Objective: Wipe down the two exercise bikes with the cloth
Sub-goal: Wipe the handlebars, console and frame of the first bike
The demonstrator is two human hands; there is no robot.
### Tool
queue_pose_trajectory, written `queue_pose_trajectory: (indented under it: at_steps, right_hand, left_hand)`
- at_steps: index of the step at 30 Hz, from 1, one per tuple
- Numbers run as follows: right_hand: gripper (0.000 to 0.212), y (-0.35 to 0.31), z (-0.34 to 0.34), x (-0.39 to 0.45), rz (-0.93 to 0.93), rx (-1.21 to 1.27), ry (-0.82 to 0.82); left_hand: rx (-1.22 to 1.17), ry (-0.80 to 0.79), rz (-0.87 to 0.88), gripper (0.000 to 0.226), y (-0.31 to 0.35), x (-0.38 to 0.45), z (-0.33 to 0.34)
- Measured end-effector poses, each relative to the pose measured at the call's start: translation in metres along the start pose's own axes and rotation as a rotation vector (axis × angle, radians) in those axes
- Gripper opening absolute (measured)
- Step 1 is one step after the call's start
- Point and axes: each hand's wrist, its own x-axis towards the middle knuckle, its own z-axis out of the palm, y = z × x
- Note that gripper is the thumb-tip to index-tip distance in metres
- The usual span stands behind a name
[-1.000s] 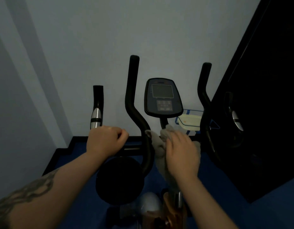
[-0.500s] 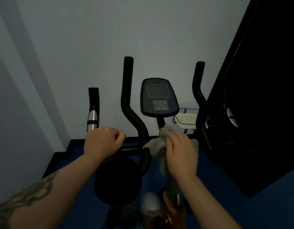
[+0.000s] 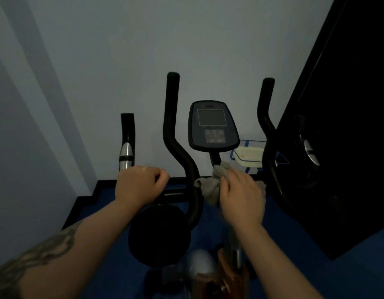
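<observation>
A black exercise bike stands right in front of me, its console [image 3: 212, 126] on a short stem between two upright curved handlebars [image 3: 172, 130]. My left hand [image 3: 139, 184] grips the horizontal bar near the left handle with its silver sensor [image 3: 126, 155]. My right hand [image 3: 240, 195] holds a grey cloth [image 3: 210, 186] bunched against the bar at the base of the console stem. The right hand is blurred by motion. The bike's lower frame is dark and partly hidden by my arms.
A pale wall rises close behind the bike. A black panel or door [image 3: 348, 126] fills the right side. A pale tray on blue tape marks [image 3: 249, 156] lies on the floor behind the console. The floor is blue [image 3: 348, 277] with a black skirting.
My right hand with the cloth has shifted slightly along the bar under the console. The view has tilted a little. My left hand has kept its grip.
</observation>
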Motion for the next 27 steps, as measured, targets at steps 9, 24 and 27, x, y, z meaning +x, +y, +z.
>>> queue_pose_trajectory:
  at_steps: [9,24,27]
  right_hand:
    - [0.028,0.008,-0.008,0.020,0.140,0.158,-0.176]
    - [0.033,-0.022,-0.009,-0.020,-0.140,0.054,-0.093]
    - [0.031,-0.022,-0.008,-0.018,-0.157,-0.030,-0.103]
  left_hand:
    - [0.055,-0.091,-0.027,0.041,0.001,0.001,-0.004]
    - [-0.015,-0.066,-0.045,0.044,-0.003,0.001,0.001]
    - [0.005,-0.011,-0.028,0.041,-0.002,0.000,0.001]
